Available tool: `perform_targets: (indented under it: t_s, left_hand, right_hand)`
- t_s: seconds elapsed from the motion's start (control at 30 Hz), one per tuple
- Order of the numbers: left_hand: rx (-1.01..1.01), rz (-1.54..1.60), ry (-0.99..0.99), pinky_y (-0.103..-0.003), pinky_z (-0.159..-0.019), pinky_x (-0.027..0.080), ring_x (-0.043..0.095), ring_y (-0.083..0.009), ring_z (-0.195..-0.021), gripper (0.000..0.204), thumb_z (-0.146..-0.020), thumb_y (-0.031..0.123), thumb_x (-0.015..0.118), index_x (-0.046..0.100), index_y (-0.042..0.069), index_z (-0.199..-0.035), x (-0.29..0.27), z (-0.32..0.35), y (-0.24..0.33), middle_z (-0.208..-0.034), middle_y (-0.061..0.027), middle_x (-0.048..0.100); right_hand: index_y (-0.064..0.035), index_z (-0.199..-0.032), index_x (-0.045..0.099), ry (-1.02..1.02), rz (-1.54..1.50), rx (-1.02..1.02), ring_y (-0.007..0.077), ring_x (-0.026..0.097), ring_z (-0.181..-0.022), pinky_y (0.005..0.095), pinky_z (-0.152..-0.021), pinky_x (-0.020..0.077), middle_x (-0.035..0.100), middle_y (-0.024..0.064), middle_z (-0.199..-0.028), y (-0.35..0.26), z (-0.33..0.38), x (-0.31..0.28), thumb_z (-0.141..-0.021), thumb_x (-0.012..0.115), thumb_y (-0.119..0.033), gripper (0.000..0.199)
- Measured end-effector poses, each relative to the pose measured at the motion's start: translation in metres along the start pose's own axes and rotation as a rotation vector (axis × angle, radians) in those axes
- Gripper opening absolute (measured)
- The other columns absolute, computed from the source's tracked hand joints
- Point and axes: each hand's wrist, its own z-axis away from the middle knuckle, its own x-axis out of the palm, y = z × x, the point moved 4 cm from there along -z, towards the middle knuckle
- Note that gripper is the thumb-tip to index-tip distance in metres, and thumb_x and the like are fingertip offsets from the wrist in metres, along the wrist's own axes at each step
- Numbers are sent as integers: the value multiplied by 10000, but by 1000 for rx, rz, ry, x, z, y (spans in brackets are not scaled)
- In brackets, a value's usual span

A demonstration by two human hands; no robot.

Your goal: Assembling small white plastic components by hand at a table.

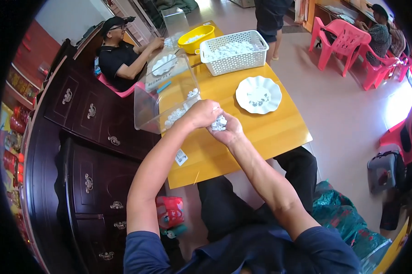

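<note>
My right hand (229, 132) is turned palm up over the table and cups a small heap of white pieces (219, 123). They look like little plastic parts, too small to name. My left hand (202, 114) is closed, its fingertips meeting above the right palm by the heap. What the left fingers pinch is mostly hidden. Just beyond the left wrist stands a clear plastic box (144, 109) with more white pieces (175, 117) along its near side. A white plate with a wavy rim (251, 106) lies to the right of my hands.
The yellow wooden table (288, 121) also bears a white perforated basket (233, 64) and a yellow basin (206, 34), both holding white pieces. A co-worker (124, 57) sits at the far left. Dark drawers (96, 150) stand close on the left. Pink chairs (340, 39) are at the right.
</note>
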Motion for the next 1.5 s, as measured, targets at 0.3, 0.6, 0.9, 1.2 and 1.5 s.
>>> perform_targets:
  t_s: [0.3, 0.6, 0.9, 1.2, 1.5]
  left_hand:
    - [-114, 517, -8, -246, -528, 456, 525, -74, -600, 291, -970, 166, 489, 706, -28, -973, 2, 2, 3, -730, -27, 640]
    - [-168, 1072, 69, -197, -384, 285, 404, -41, -457, 297, -1004, 216, 480, 693, 9, -995, -17, 18, 10, -644, 27, 529]
    - [-234, 1395, -27, -202, -388, 289, 419, -44, -482, 288, -1026, 280, 498, 607, 20, -1081, 60, 71, 4, -638, 33, 469]
    - [-316, 1528, -180, -190, -393, 311, 420, -51, -477, 297, -1041, 288, 491, 596, 12, -1061, 124, 97, 19, -645, 19, 497]
    - [-313, 1496, -215, -194, -406, 315, 408, -50, -484, 305, -1044, 297, 486, 588, 10, -1065, 129, 94, 26, -648, 23, 475]
  right_hand:
    - [-13, -1159, 559, -139, 36, 97, 321, 615, -1099, 491, -1023, 462, 650, 153, -1148, -16, 12, -6, -1055, 313, -265, 367]
    - [-2, -1213, 567, 42, 34, -14, 340, 602, -1105, 482, -1013, 472, 635, 156, -1186, -32, 16, 19, -1057, 307, -279, 411]
    - [-22, -1000, 607, 68, 18, -195, 339, 632, -895, 481, -811, 536, 667, 160, -979, -135, -8, 92, -1038, 314, -267, 384]
    - [-19, -1012, 595, 105, 138, -516, 282, 595, -913, 443, -869, 503, 629, 149, -1006, -243, 13, 167, -1063, 270, -338, 458]
    - [-7, -1044, 604, 58, 161, -587, 285, 601, -989, 447, -956, 470, 640, 127, -1010, -265, 35, 221, -1065, 284, -341, 464]
